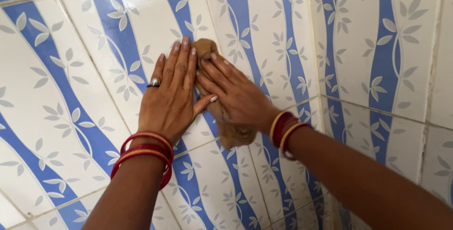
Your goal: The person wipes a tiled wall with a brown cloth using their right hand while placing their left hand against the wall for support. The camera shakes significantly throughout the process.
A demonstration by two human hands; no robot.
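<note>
The left hand (171, 95) lies flat with fingers spread slightly on the blue-and-white tiled wall (85, 69), holding nothing. Just beside it, the right hand (234, 95) presses a brown cloth (207, 48) against the wall, fingers extended over the cloth.

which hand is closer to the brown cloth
Right. The right hand lies flat on the cloth, pressing it against the tiled wall. The left hand lies flat on the tiles just beside it, its fingers at the cloth's edge.
</note>
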